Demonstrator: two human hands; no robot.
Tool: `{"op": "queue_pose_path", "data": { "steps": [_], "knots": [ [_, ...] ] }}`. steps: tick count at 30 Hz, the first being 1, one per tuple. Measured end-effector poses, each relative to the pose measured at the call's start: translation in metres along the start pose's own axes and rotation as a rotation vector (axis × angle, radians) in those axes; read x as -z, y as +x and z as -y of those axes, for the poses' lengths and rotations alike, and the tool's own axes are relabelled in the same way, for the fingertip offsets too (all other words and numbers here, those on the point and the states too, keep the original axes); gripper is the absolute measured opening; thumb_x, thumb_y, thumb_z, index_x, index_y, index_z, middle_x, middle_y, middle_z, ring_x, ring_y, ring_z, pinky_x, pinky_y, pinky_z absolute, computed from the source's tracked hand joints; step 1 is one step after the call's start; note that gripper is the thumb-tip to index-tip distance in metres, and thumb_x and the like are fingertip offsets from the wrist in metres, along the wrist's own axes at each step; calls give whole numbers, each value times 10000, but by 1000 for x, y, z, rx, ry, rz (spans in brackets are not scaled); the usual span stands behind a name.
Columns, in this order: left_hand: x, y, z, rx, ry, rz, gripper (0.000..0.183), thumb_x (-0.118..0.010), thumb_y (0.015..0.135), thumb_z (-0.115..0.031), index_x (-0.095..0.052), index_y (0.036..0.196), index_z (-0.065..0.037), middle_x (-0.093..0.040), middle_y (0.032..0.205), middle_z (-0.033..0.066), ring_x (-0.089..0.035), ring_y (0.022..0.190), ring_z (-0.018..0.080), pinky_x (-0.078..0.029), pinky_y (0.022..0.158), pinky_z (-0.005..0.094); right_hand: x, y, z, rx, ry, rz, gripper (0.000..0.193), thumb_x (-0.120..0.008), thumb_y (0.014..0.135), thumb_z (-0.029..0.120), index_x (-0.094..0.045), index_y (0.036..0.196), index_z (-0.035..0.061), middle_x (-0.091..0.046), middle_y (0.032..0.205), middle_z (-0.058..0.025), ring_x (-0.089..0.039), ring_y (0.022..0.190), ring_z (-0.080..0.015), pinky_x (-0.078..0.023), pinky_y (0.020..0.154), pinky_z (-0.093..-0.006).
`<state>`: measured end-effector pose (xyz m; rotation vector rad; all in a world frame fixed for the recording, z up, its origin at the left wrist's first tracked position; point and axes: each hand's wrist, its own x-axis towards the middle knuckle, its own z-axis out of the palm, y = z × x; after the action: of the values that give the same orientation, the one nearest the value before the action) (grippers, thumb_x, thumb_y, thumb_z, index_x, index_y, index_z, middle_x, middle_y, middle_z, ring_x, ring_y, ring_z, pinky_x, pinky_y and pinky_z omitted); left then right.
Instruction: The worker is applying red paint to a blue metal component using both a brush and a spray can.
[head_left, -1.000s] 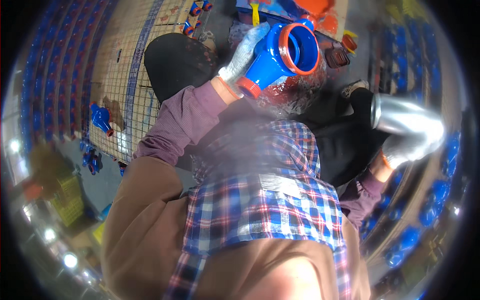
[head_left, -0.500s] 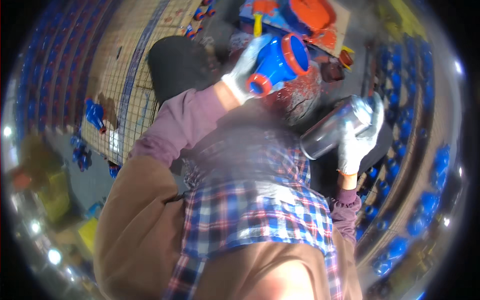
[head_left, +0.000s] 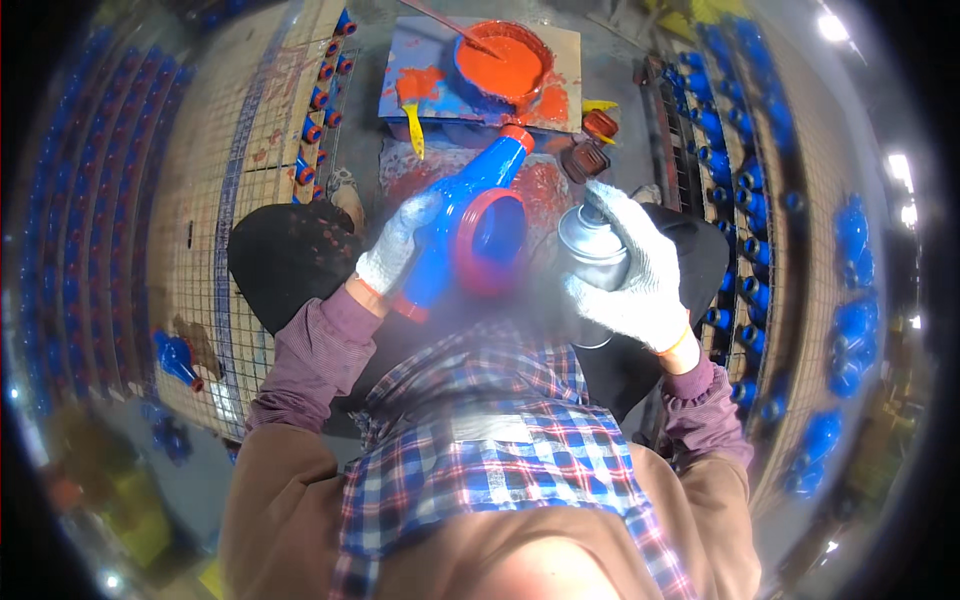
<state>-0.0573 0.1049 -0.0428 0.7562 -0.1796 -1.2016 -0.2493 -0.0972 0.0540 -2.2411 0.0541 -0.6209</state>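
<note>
Now, mid-frame, the right hand [head_left: 640, 275] grips the can [head_left: 592, 240] nearer the pipe [head_left: 447, 230] the left hand [head_left: 400, 243] holds, so both look ready.

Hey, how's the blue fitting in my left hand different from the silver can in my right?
Colour: the blue fitting is blue with red-orange ends, while the silver can is metallic grey. Shape: the blue fitting branches, with a wide open mouth; the silver can is a straight cylinder narrowing at its top. Both are held, in your left hand and right hand.
</note>
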Motion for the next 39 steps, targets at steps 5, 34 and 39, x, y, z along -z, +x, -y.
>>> {"op": "queue_pose_path", "data": {
  "steps": [5,34,39],
  "knots": [
    [-3,-3,-5,35,-40,-49,621,-583,900,-408,-444,1357,-11,-578,1269,170,-612,1119,277,-526,958,431,7,-7,5,-153,22,93,788,-823,609,230,-538,1295,-32,-604,1235,-178,-600,1120,-247,-445,992,-359],
    [5,-12,-8,42,-85,38,589,-606,900,-335,-439,1384,-43,-579,1279,115,-597,1128,224,-487,1000,384,29,-32,31,-38,-56,-16,705,-836,618,233,-595,1234,-12,-622,906,-148,-660,761,-230,-515,683,-296],
    [7,-12,-7,59,-50,68,614,-627,889,-314,-426,1400,-40,-565,1301,115,-586,1156,226,-473,1021,382,24,-18,30,-8,-142,44,695,-815,640,281,-600,1249,26,-617,891,-137,-652,736,-254,-510,662,-313]
  ]
}}
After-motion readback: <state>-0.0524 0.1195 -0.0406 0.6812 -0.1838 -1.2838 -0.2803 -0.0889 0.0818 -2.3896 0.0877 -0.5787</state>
